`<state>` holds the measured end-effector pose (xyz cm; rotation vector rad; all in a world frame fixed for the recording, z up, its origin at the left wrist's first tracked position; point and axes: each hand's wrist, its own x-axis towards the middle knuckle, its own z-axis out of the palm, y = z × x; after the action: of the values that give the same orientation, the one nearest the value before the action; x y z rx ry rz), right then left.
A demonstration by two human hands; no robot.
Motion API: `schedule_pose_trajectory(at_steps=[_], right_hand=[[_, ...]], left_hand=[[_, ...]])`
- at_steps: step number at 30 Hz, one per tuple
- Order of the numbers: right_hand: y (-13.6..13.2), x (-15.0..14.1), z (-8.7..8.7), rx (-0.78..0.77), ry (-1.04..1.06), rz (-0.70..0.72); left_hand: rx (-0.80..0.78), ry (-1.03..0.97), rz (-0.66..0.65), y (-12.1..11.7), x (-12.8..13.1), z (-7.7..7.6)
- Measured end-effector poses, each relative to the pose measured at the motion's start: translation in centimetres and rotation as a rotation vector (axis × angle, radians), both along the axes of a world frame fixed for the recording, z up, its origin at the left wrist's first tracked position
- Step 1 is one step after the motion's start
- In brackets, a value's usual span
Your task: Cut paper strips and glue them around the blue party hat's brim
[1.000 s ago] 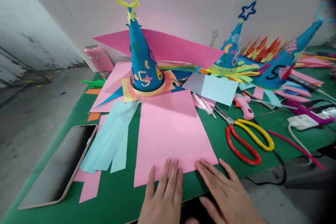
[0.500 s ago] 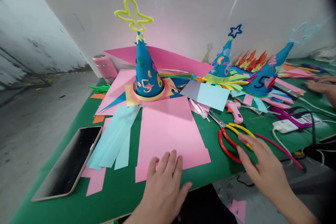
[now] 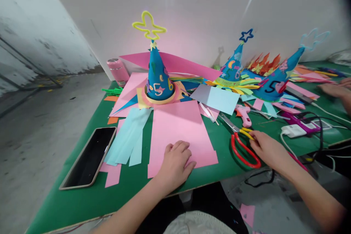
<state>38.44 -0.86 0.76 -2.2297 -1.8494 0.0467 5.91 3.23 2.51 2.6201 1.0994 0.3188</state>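
My left hand (image 3: 176, 163) rests on the lower edge of a pink paper sheet (image 3: 178, 124), fingers lightly bent and holding nothing. My right hand (image 3: 267, 150) is closed around the yellow handle of a pair of scissors (image 3: 233, 128). Their red handle faces me, and the blades point away to the left, flat on the green table. Behind the pink sheet stands a blue cone party hat (image 3: 159, 76) with a 5 on it and a yellow pipe-cleaner butterfly on top. Light blue paper strips (image 3: 127, 137) lie left of the sheet.
A phone (image 3: 89, 157) lies at the left, a pink bottle (image 3: 117, 72) behind it. Two more cone hats, a pink glue gun (image 3: 243, 115) and a purple power strip (image 3: 304, 122) with cables occupy the right. Another person's hand (image 3: 336, 89) is at the far right.
My right hand has gone from hovering open by the scissors to gripping their yellow handle. My left hand stays on the pink sheet, its fingers more curled. The view has shifted slightly.
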Motion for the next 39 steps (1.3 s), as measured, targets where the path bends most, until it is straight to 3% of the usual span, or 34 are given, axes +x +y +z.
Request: schedule_pose_trajectory(at_steps=[6, 11, 17, 22, 39], right_hand=[[-4.8, 1.5, 1.7, 0.018, 0.208, 0.073], [-6.9, 0.9, 2.3, -0.135, 0.440, 0.269], [-6.1, -0.5, 2.8, -0.211, 0.317, 0.285], [-5.7, 0.1, 3.4, -0.299, 0.198, 0.356], [-4.4, 1.1, 2.2, -0.291, 0.051, 0.565]], left_hand=[[-0.045, -0.070, 0.002, 1.4, 0.4, 0.1], [-0.072, -0.130, -0.046, 2.2, 0.1, -0.1], [-0.081, -0.173, -0.068, 2.4, -0.5, -0.2], [-0.072, -0.191, -0.070, 2.3, -0.6, -0.5], [-0.029, -0.134, -0.106, 2.3, -0.5, -0.5]])
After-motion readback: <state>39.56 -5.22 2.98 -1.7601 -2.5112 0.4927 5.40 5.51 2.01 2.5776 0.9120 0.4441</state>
